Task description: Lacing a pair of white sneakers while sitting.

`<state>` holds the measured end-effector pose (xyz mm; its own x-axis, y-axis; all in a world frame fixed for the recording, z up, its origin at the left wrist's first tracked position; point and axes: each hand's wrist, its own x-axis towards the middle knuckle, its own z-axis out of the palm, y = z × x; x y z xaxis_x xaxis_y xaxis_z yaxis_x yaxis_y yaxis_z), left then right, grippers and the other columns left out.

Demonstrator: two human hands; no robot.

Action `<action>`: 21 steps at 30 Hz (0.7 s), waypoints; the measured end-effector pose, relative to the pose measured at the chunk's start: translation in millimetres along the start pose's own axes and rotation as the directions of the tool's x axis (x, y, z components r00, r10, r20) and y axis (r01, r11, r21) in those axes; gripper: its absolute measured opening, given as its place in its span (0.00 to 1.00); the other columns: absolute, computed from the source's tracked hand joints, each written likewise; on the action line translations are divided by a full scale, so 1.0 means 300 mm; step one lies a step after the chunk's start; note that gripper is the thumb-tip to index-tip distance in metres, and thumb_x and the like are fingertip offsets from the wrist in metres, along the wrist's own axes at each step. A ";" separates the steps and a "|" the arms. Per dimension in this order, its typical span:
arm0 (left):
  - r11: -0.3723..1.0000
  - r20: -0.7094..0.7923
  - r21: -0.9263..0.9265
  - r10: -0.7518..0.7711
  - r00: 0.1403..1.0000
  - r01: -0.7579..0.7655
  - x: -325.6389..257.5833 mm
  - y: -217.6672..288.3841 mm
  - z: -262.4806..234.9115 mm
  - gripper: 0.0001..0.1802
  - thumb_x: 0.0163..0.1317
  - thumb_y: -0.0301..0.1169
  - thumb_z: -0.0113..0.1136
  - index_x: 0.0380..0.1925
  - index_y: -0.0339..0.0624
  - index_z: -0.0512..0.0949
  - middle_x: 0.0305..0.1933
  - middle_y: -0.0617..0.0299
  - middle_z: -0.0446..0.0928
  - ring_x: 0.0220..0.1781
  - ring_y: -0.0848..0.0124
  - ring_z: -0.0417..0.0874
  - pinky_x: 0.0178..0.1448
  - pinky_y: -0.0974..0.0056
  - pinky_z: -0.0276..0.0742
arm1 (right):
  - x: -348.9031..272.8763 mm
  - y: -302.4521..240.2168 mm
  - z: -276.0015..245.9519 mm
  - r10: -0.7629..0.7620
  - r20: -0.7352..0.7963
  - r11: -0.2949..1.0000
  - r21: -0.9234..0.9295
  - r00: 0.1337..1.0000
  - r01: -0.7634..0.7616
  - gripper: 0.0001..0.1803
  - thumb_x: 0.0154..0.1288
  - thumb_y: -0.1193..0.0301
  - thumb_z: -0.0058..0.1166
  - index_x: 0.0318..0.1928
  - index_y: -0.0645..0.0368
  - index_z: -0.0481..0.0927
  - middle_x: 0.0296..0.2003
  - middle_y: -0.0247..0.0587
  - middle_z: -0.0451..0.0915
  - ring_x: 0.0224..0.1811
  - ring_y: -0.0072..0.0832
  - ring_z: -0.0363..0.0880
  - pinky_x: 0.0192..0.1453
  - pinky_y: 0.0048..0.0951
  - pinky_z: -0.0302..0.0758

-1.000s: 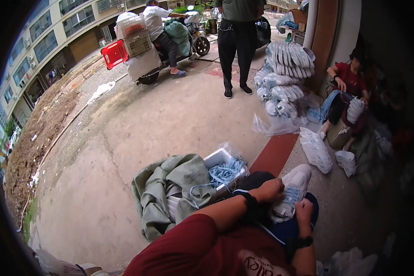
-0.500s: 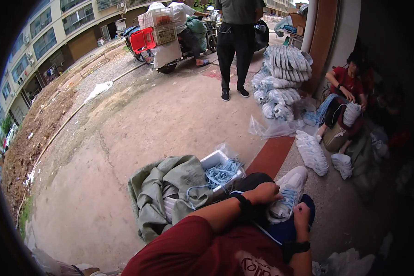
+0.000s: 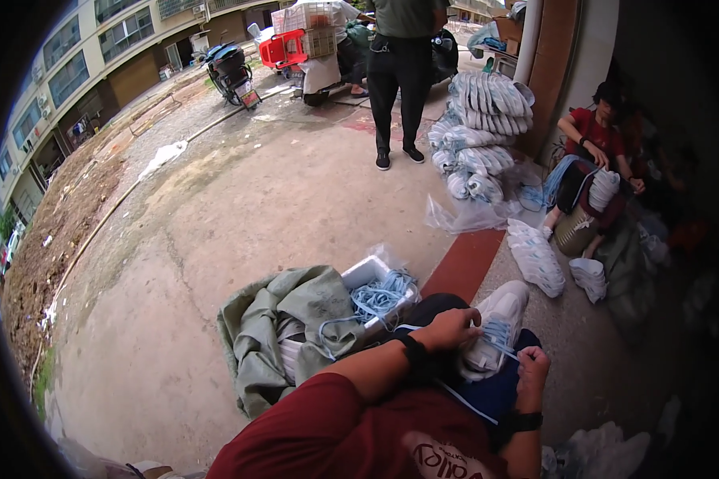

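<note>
A white shoe (image 3: 499, 313) lies on my lap, toe pointing away from me. My left hand (image 3: 449, 328) rests on its near side and pinches a light blue lace (image 3: 497, 334) at the eyelets. My right hand (image 3: 532, 369) is closed on the same lace a little lower and to the right, and a strand runs down across my dark blue trousers. A white box (image 3: 367, 275) full of tangled blue laces (image 3: 382, 296) stands just left of my knee, beside a green sack (image 3: 284, 323).
A person in red (image 3: 595, 140) sits at the right among bundles of white shoes (image 3: 487, 96) and plastic bags (image 3: 534, 257). A person in black trousers (image 3: 398, 76) stands ahead. A scooter (image 3: 232, 70) and a loaded cart (image 3: 307, 36) are farther off.
My head has turned, so the scene shifted and the scooter came into view. My left hand has slid further onto the shoe's lacing; the right hand stays closed on the lace.
</note>
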<state>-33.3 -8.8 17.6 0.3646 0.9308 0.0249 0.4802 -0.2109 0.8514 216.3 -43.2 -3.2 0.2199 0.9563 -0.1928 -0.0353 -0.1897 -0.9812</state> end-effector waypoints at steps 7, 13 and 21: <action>0.836 -0.167 -0.548 -0.069 0.983 -0.035 -0.016 -0.179 -0.115 0.05 0.53 0.24 0.62 0.24 0.40 0.74 0.24 0.71 0.74 0.26 0.83 0.71 0.32 0.76 0.67 | 0.008 0.062 -0.236 0.105 -0.062 0.935 0.347 0.993 -0.077 0.07 0.52 0.79 0.55 0.30 0.57 0.70 0.18 0.25 0.65 0.13 0.12 0.59 0.17 0.12 0.56; 0.985 -0.036 -0.163 -0.060 0.998 0.053 0.004 -0.163 -0.116 0.09 0.57 0.33 0.61 0.28 0.38 0.76 0.22 0.69 0.74 0.26 0.80 0.71 0.33 0.73 0.68 | -0.012 0.023 -0.192 -0.157 0.055 0.932 -0.322 0.986 0.167 0.06 0.51 0.76 0.58 0.30 0.60 0.74 0.21 0.29 0.71 0.22 0.20 0.70 0.27 0.21 0.66; 0.858 -0.029 0.419 0.341 0.940 -0.298 -0.036 -0.011 -0.013 0.23 0.47 0.37 0.64 0.42 0.39 0.72 0.34 0.54 0.75 0.40 0.57 0.76 0.43 0.58 0.73 | -0.109 -0.084 0.051 -0.502 0.382 0.334 -0.742 0.776 0.582 0.23 0.44 0.71 0.64 0.44 0.59 0.73 0.41 0.49 0.71 0.41 0.43 0.72 0.50 0.39 0.67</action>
<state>-42.0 -17.0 16.6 0.4833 0.8114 0.3286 0.6371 -0.5834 0.5037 195.0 -66.3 27.9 -0.1844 0.9221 0.3403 0.8393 0.3279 -0.4337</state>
